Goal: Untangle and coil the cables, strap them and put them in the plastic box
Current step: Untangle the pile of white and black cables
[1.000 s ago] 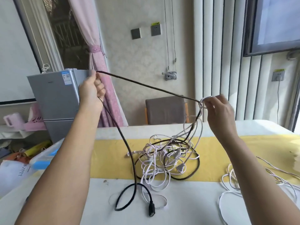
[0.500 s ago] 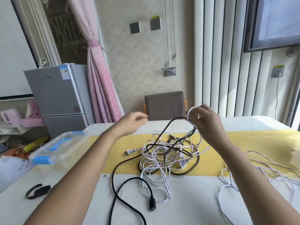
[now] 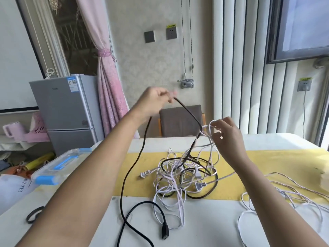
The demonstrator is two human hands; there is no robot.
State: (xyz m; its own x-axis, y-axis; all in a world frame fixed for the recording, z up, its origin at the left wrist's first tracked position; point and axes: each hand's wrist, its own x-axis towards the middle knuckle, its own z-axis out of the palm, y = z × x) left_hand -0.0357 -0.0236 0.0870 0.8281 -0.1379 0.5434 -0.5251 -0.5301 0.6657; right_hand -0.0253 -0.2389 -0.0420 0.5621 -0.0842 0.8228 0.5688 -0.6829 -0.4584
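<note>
Bridging both hands (image 3: 154,102) (image 3: 227,138), tangled cables (image 3: 189,113)

Partly legible, in dark capitals on the crumpled white plastic bag (image 3: 10,193) at the lower left edge: "BUGZ", remainder cut off. On the grey two-door fridge (image 3: 67,111): a blue-and-white sticker (image 3: 72,84) with a QR-like square, lettering too small to read, plus a tiny illegible brand mark. Above the grey wall socket (image 3: 171,33): a small yellow label (image 3: 170,25), characters unreadable.

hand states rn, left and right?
Left hand: closed, gripping the black cable.
Right hand: closed, pinching a white cable loop.
</note>
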